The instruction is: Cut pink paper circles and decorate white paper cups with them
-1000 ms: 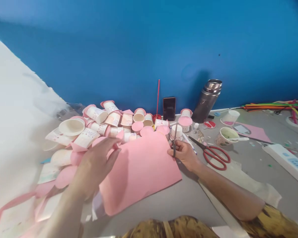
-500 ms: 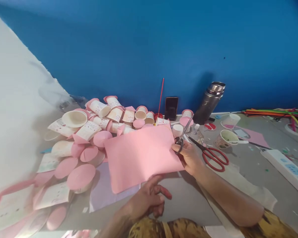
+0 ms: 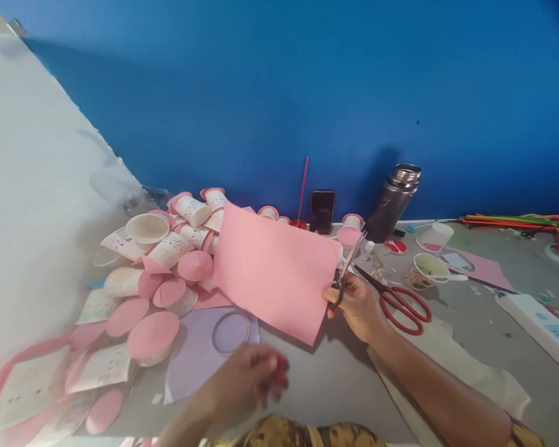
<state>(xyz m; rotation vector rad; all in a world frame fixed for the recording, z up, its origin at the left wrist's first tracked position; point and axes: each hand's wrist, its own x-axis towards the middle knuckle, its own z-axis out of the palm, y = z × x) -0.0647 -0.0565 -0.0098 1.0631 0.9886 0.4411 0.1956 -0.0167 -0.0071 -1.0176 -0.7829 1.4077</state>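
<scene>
My right hand (image 3: 358,307) is closed on a sheet of pink paper (image 3: 274,273) by its right edge. The same hand also grips a small pair of dark-handled scissors (image 3: 338,288), blades pointing up. My left hand (image 3: 254,375) hovers below the sheet, blurred, with loosely curled fingers apart and nothing seen in them. Near it, a thin grey ring (image 3: 213,335) lies on a sheet of lilac paper (image 3: 186,357). Red-handled scissors (image 3: 405,308) lie on the table just right of my right hand.
Paper cups with pink paper parts (image 3: 153,338) crowd the left side. At the back stand a phone (image 3: 322,211) and a dark flask (image 3: 394,205). To the right are a patterned cup (image 3: 426,273), a power strip (image 3: 540,326) and coloured sticks (image 3: 517,220).
My left hand has come away from the sheet's lower edge and moved left and down. The sheet has swung and tilted in my right hand, uncovering the grey ring.
</scene>
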